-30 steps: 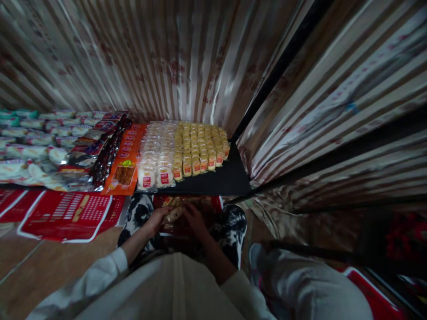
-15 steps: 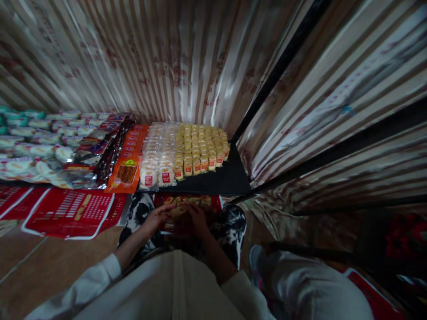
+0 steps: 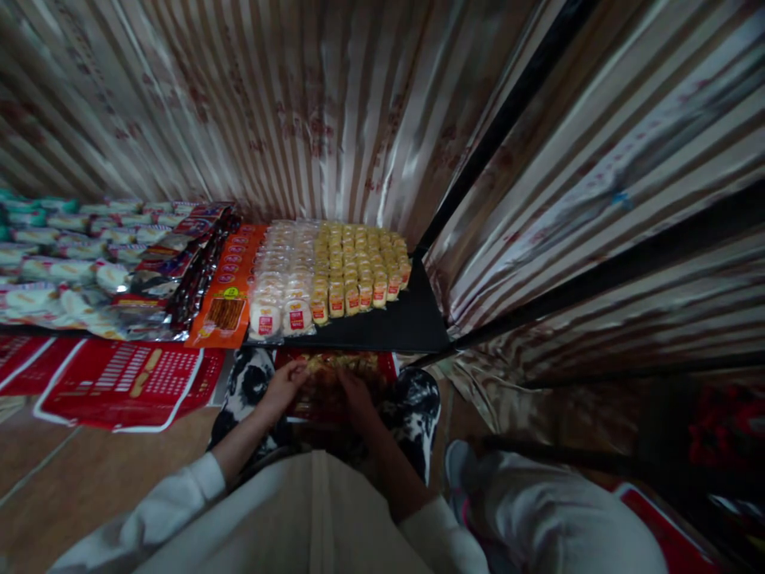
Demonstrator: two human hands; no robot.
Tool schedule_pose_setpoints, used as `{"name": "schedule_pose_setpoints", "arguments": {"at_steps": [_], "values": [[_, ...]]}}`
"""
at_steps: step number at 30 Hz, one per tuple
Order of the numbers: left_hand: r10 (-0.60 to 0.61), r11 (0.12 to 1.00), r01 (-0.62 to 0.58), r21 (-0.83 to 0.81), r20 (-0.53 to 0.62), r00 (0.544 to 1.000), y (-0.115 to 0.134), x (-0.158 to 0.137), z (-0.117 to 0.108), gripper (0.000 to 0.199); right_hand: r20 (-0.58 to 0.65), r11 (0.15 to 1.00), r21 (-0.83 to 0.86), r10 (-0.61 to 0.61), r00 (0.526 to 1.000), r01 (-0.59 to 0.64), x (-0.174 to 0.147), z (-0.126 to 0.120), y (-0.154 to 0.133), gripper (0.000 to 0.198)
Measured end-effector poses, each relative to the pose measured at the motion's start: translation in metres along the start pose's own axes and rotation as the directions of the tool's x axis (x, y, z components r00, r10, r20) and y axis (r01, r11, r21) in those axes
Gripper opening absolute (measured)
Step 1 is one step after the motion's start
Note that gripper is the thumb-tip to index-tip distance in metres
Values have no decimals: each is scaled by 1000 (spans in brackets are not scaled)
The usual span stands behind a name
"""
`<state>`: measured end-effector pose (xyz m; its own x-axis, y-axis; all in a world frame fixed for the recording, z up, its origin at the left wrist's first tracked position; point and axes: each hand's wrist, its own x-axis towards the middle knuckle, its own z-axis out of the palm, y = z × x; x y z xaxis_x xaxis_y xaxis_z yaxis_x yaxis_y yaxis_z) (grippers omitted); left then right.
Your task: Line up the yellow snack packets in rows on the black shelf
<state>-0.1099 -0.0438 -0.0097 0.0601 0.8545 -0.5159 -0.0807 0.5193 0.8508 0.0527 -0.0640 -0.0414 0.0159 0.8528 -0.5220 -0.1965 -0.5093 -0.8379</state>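
Note:
Between my knees is a red bag (image 3: 311, 405) with small yellow-wrapped packs (image 3: 352, 363) at its top. My left hand (image 3: 288, 381) is at the left side of the bag, its fingers bent inward by the packs; what they hold, if anything, is too dim to make out. Over the bag's right half reaches my right hand (image 3: 355, 391), fingers pointing down among the packs and lost in shadow. Above both hands, a black shelf (image 3: 382, 327) carries rows of yellow packaged snacks (image 3: 358, 271) and white round packaged snacks (image 3: 282, 287).
Left along the shelf lie an orange packet (image 3: 224, 307), dark shiny packets (image 3: 173, 263) and white wrapped packs (image 3: 60, 267). A red printed bag (image 3: 128, 379) hangs beneath. Another person's leg (image 3: 555, 502) is close at right. Dark poles (image 3: 508, 119) and striped sheeting (image 3: 287, 104) enclose the shelf.
A yellowish pack was held between both hands over the bag; it no longer shows between them. My left hand has moved slightly left, and the right hand sits slightly lower.

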Motion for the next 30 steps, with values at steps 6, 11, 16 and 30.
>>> {"name": "schedule_pose_setpoints", "arguments": {"at_steps": [6,11,16,30], "values": [[-65,980,65,-186,9,998,1,-1,-1,36,-4,992,101,-80,997,80,-2,3,-12,36],[-62,970,69,-234,38,997,1,0,-4,33,-76,989,86,-113,991,119,0,7,-14,39],[-102,974,121,-190,110,989,5,-7,1,41,-84,964,119,-227,970,236,4,8,-21,39],[4,992,13,-129,128,992,-3,15,38,36,-138,850,-300,-488,862,434,16,5,-45,31]]}}
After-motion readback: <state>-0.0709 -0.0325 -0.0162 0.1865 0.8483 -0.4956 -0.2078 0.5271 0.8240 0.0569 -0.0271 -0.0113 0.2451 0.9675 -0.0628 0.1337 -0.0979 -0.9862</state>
